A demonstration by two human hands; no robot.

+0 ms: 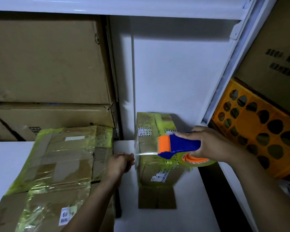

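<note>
Right of centre in the frame, the right hand is gripping the blue and orange tape dispenser, its fingers curled round the handle above the roll of clear tape. The dispenser is hovering over the small cardboard box, with its orange roller end pointing towards the left of the frame.

A short strip of tape is stretching level from the dispenser's mouth to the left hand, which is sitting just left of the box. The left hand's fingers are curled and pinching the strip's free end, so the tape is lying taut across the box's near top edge.

The small box, already wrapped in yellowish tape and bearing printed labels, is standing on the white shelf at centre frame. A larger taped box is filling the lower left, apart from the small one. Plain brown cartons are stacking up in the upper left, and an orange plastic crate is leaning at the right edge.
</note>
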